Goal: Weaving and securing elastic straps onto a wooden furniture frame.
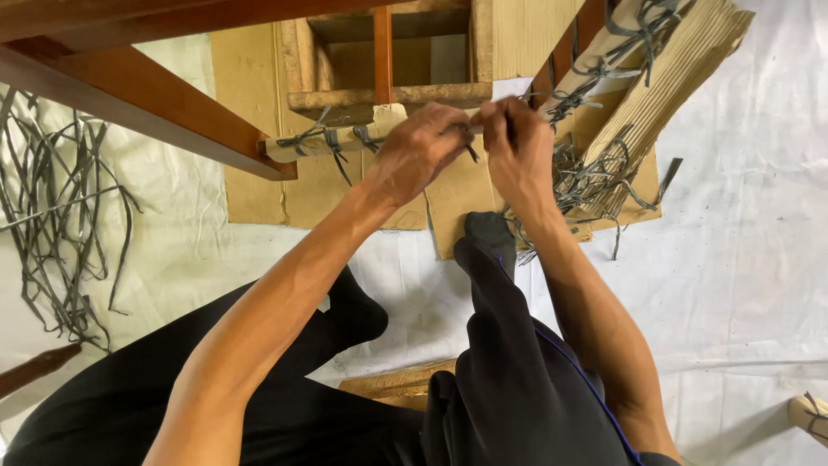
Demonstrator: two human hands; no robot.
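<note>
A cardboard-wrapped rail (345,138) is gripped by the left hand (418,151), a grey strap (470,151) is pinched by the right hand (517,151), and loose straps (60,216) are piled aside.

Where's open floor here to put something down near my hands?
The white sheet right of the cardboard lies bare; so does the strip between the loose grey strips and the cardboard. It is crowded around the left hand, right hand and the tied bundles.

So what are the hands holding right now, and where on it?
Both hands grip a cardboard-wrapped wooden rail at its right end; left hand over the wrapping, right hand pinching by a dark grey strap tie, though the fingers hide the exact hold.
</note>
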